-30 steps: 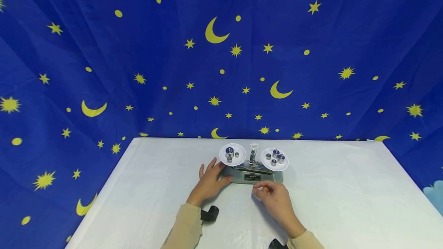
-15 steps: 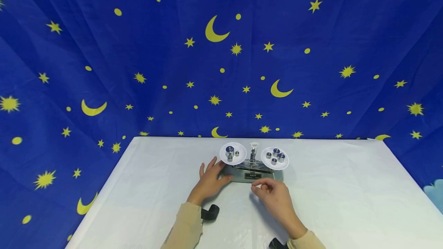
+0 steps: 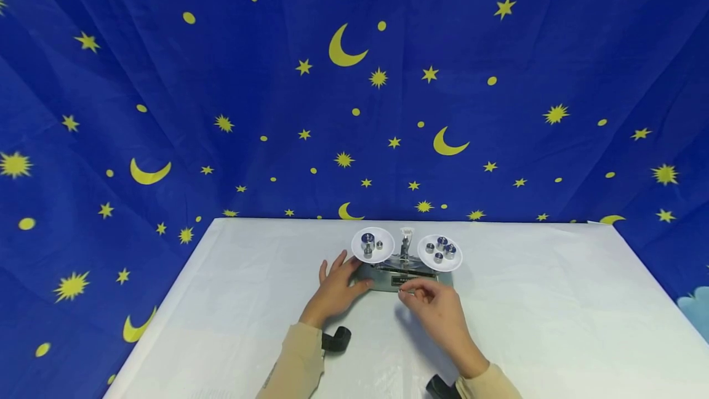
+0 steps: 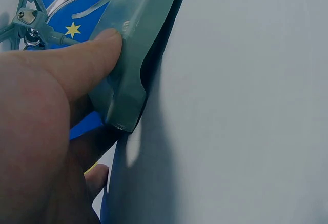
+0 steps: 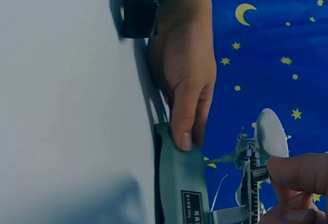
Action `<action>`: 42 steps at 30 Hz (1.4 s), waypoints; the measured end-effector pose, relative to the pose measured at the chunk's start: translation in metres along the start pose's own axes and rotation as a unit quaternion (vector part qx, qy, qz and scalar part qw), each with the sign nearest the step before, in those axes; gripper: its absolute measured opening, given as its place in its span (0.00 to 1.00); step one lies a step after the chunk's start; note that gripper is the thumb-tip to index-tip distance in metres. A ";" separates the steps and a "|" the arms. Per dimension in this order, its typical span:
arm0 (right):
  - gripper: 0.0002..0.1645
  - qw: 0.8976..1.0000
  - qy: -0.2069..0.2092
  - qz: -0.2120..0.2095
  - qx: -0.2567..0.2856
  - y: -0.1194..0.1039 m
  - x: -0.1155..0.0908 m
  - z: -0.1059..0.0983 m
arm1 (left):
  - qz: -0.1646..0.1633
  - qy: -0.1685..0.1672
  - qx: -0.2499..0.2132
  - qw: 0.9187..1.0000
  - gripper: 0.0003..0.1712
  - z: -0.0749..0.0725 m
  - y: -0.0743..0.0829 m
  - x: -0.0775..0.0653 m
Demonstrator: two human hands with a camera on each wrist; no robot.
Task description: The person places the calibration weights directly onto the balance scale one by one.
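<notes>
A balance scale with a grey-green base stands on the table. Its left white pan bears 3 metal weights; several more lie in the right pan. My left hand holds the left end of the base, thumb on the front and other fingers behind. Between thumb and forefinger, my right hand pinches a small metal cylinder, apparently a weight, in front of the base's label. The right wrist view has it overlapping the graduated beam; contact cannot be told.
The white-covered table extends to both sides of the scale. A blue curtain with yellow stars and moons hangs behind it. Black wrist-worn pieces stick out near the sleeves.
My right hand has moved slightly left and away from me, toward the scale's front, with the small metal cylinder in its pinch. My left hand stays on the base.
</notes>
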State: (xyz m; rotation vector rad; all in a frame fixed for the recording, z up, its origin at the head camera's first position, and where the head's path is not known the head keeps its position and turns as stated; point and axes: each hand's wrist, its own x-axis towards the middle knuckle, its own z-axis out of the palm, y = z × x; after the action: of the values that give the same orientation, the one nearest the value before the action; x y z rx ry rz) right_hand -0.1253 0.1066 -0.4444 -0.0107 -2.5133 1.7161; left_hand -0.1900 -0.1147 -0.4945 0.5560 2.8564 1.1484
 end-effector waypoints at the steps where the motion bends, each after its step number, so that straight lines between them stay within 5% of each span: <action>1: 0.04 1.000 0.001 -0.001 0.002 -0.001 0.001 0.000 | 0.000 0.000 0.000 1.000 0.36 0.000 0.000 0.000; 31: 0.05 0.997 0.023 -0.065 0.043 -0.024 0.012 0.005 | 0.012 0.003 0.002 1.000 0.35 0.002 -0.003 0.001; 42: 0.05 0.996 0.043 -0.075 0.012 -0.026 0.019 0.012 | 0.012 -0.001 0.000 1.000 0.36 0.000 -0.002 0.000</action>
State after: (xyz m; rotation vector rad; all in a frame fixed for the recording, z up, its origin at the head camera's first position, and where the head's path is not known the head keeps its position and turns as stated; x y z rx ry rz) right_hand -0.1436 0.0867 -0.4232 0.1003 -2.3674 1.6513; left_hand -0.1904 -0.1161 -0.4961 0.5913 2.8569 1.1496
